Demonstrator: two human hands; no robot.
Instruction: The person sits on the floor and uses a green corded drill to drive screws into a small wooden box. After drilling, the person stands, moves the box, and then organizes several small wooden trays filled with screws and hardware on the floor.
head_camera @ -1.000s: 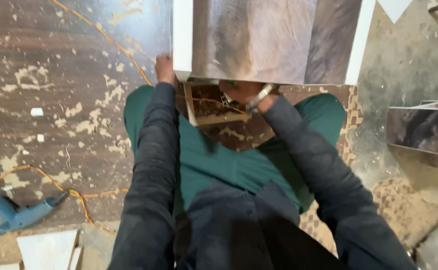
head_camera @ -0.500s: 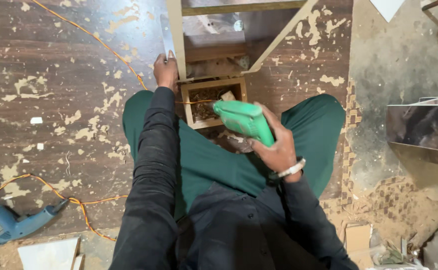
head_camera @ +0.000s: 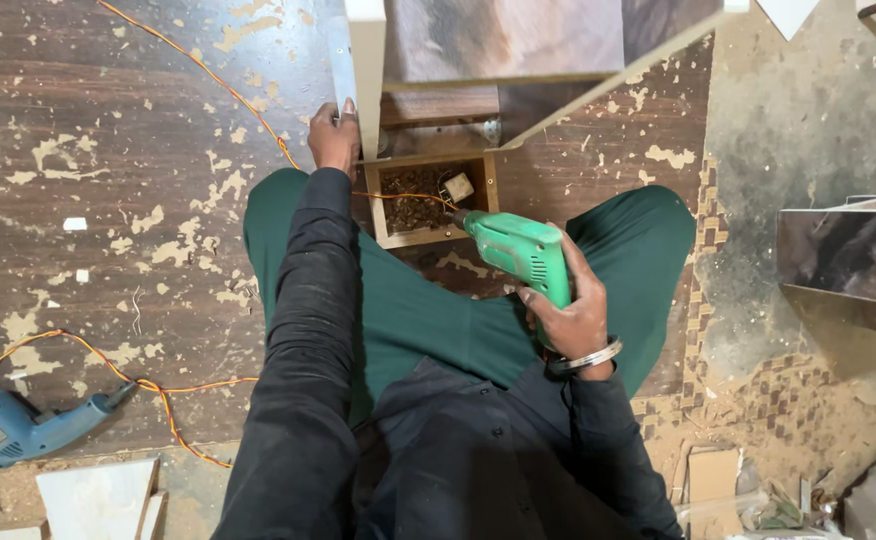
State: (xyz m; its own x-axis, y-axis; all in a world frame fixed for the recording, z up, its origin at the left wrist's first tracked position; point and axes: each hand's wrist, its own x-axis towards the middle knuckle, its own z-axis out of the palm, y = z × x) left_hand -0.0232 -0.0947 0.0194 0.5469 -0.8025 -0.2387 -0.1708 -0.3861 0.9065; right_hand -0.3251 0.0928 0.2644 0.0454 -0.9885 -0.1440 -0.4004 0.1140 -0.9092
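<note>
Head view, looking straight down on crossed legs in green trousers (head_camera: 408,300) and dark sleeves

Right hand (head_camera: 570,322) wrapped tight around the handle of a green drill (head_camera: 516,250), fingers closed on the grip, metal bangle (head_camera: 586,358) at the wrist; drill held above the right thigh, nose aimed up and left towards a small wooden box (head_camera: 428,200)

Left hand (head_camera: 334,138) stretched forward, fingers curled against the edge of a white-edged board (head_camera: 363,70) standing upright just past the knees, clamped on that edge

Small wooden box resting on the floor between the knees and the board, open on top, dark bits and a pale block inside

Orange cable (head_camera: 208,75) running across the worn brown floor (head_camera: 108,200) from top left to the box

Blue drill (head_camera: 18,428) lying at the lower left, well apart from both hands, its own orange cable looping beside it

Pale panel scraps (head_camera: 98,495) at the bottom left; shiny panel (head_camera: 848,255) at the right edge
</note>
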